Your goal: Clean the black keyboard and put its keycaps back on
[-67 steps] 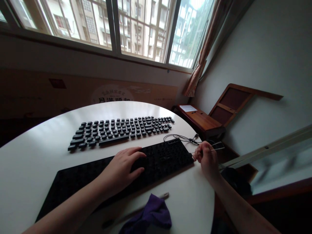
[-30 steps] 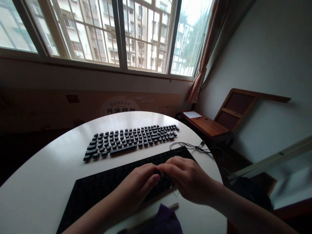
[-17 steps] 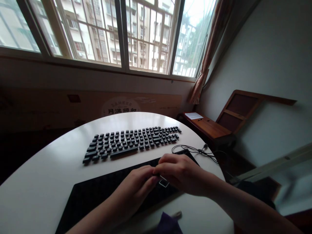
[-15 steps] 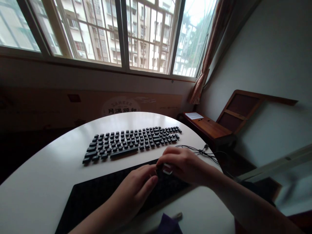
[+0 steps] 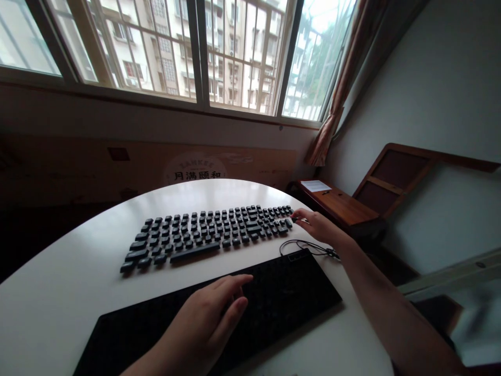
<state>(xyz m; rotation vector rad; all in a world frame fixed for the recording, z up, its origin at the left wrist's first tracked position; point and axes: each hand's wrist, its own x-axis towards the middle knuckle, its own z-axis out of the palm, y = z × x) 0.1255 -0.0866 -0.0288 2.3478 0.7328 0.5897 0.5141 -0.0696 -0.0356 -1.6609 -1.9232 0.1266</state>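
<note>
My right hand point(image 5: 318, 225) reaches past the far right of the table, its fingertips pinched on a small black keycap point(image 5: 294, 219) at the right end of the laid-out keycaps. Rows of black keycaps point(image 5: 211, 232) lie on the white table in keyboard order, with a long space bar keycap point(image 5: 194, 253) in the nearest row. Over the black keyboard base point(image 5: 297, 292) hovers my left hand point(image 5: 207, 313), its fingers stretched and the thumb apart, nothing visible in it. The hand and forearm hide part of the base.
A thin black cable point(image 5: 309, 245) lies coiled behind the base near the table's right edge. The round white table point(image 5: 58, 282) curves away on both sides. Beyond it stands a wooden chair point(image 5: 352, 206) with a paper on it, below a barred window point(image 5: 242, 57).
My right hand has left the keyboard base and moved away and right to the keycaps. A clear, wire-like loop seen at its fingers is out of sight. My left hand has opened.
</note>
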